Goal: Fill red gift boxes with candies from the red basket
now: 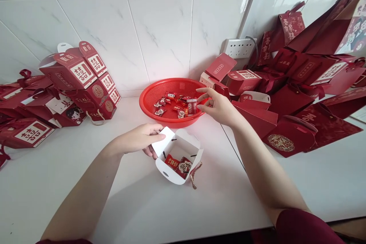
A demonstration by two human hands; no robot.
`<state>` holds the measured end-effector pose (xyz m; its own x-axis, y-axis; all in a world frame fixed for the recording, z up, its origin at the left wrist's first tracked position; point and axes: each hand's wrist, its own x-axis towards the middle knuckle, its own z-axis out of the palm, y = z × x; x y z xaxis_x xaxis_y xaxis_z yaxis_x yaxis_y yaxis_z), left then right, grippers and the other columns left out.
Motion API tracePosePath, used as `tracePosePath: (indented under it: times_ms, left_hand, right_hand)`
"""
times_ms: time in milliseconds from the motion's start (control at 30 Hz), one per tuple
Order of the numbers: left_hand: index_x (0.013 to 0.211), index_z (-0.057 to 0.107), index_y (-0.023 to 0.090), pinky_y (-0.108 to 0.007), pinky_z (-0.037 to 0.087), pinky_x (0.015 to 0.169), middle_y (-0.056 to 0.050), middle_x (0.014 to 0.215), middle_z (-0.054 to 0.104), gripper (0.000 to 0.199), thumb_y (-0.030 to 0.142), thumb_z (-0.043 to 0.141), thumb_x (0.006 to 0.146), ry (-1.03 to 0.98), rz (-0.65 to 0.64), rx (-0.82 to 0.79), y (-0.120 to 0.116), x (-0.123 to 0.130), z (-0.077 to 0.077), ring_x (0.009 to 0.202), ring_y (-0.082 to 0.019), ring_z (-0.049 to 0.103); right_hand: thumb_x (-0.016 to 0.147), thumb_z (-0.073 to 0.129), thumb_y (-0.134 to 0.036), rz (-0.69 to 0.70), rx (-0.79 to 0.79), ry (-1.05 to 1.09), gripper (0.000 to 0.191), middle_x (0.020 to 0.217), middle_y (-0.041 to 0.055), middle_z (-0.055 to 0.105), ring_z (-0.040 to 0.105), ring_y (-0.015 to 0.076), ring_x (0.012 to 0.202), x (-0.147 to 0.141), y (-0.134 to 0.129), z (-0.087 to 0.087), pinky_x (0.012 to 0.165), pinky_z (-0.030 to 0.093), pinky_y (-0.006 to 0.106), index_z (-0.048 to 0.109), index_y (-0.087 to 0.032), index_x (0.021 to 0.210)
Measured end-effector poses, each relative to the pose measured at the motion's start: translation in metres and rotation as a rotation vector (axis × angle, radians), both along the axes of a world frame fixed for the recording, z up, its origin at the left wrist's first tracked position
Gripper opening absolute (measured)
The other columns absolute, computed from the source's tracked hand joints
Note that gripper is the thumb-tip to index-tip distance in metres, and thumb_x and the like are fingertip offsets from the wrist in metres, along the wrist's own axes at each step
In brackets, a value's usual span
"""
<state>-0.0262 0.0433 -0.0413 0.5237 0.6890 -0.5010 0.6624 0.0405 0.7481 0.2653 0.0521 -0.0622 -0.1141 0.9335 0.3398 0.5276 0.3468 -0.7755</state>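
My left hand (140, 139) grips a white side flap of a small open candy box (177, 146), thumb on the flap's inner face. The box stands on the tabletop with its white inside facing up, and wrapped candies (179, 164) lie at its bottom. A twisted cord handle (195, 175) hangs off its right side. Over the right rim of a red plastic basket (147, 101), my right hand (215, 105) has its fingers apart, the tips beside a red wrapped candy (192, 106). More red and white candies (170, 103) are scattered in the basket.
Several red gift boxes (85, 80) are stacked at the left by the tiled wall. A large pile of red boxes and bags (297, 95) fills the right side. Behind that pile, a white power strip (238, 48) is against the wall. All rests on a white tabletop (137, 209).
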Motion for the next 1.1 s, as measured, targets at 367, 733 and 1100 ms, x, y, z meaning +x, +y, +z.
tracePosePath:
  times_ms: [367, 733, 1100]
  left_hand:
    - [0.127, 0.066, 0.031, -0.025, 0.053, 0.069, -0.005, 0.121, 0.066, 0.039, 0.046, 0.05, 0.094, 0.041, -0.307, 0.174, -0.007, -0.006, 0.013, 0.079, -0.016, 0.067]
    - [0.131, 0.064, 0.031, -0.024, 0.051, 0.079, -0.006, 0.116, 0.067, 0.054, 0.042, 0.071, 0.078, 0.056, -0.549, 0.154, 0.005, -0.008, -0.001, 0.096, -0.02, 0.064]
    - [0.081, 0.072, 0.019, -0.026, 0.043, 0.065, -0.005, 0.088, 0.067, 0.032, 0.049, 0.062, 0.084, 0.14, -0.373, 0.392, -0.001, 0.011, -0.009, 0.073, -0.017, 0.059]
  right_hand:
    - [0.079, 0.075, -0.032, 0.813, -0.107, -0.377, 0.05, 0.131, 0.0045, 0.057, 0.053, 0.0229, 0.122, -0.005, -0.046, 0.033, 0.1, 0.043, 0.034, 0.061, -0.027, 0.128]
    - [0.075, 0.07, -0.017, 0.562, -0.191, -0.618, 0.038, 0.12, 0.0084, 0.055, 0.06, 0.0211, 0.094, -0.045, -0.033, -0.004, 0.073, 0.047, 0.029, 0.062, -0.018, 0.112]
    - [0.086, 0.056, -0.017, 0.619, -0.218, -0.328, 0.019, 0.107, 0.0068, 0.063, 0.06, 0.0193, 0.09, -0.039, -0.054, 0.019, 0.072, 0.048, 0.03, 0.055, -0.02, 0.104]
